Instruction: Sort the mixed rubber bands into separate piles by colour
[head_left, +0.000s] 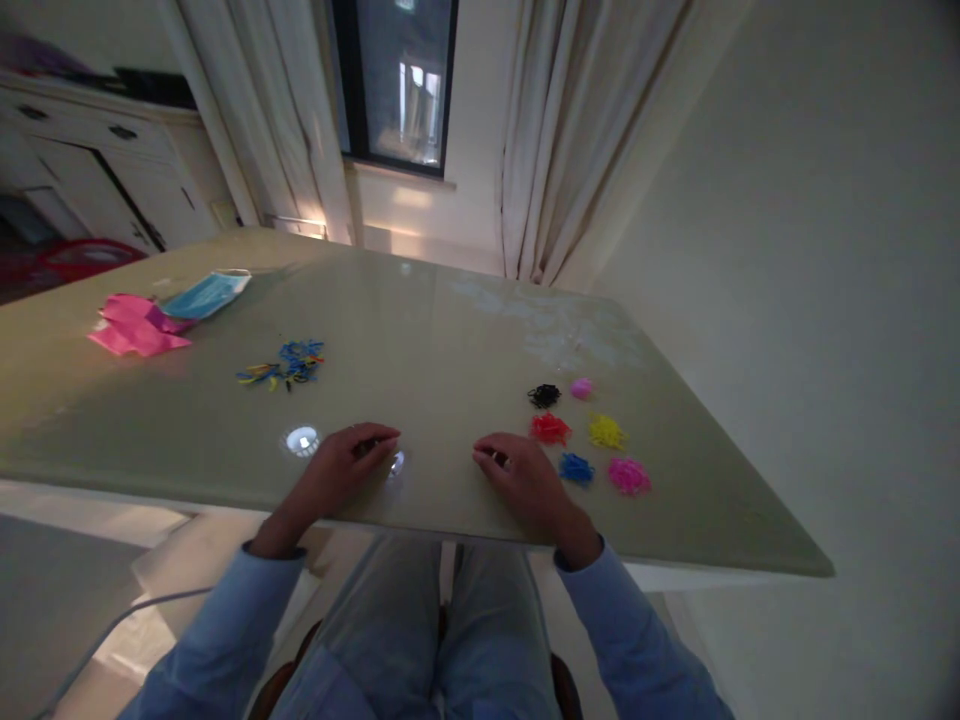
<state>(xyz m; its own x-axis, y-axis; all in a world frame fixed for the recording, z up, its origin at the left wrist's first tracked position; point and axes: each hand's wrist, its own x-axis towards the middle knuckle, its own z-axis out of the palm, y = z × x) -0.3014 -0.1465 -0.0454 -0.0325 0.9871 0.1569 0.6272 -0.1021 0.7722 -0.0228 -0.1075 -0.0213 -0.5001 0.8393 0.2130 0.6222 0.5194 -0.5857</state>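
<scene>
My left hand [343, 468] rests low over the near part of the table, thumb and forefinger pinched together. Across a short gap, my right hand [525, 482] is pinched the same way; whatever either holds is too small to make out. Close to the right hand lie small heaps of thin pieces sorted by colour: black [544, 396], red [551, 429], blue [576, 469], yellow [607, 432], bright pink [629, 476] and pale pink [582, 388]. Beyond the left hand is a mixed heap [300, 360] of blue, yellow and other thin pieces.
The glossy greenish table [420, 340] reflects lights near my left hand. At its far left lie a crumpled pink sheet [139, 325] and a blue face mask [208, 295]. A wall [825, 300] runs along the right; curtains [551, 140] and a window stand behind.
</scene>
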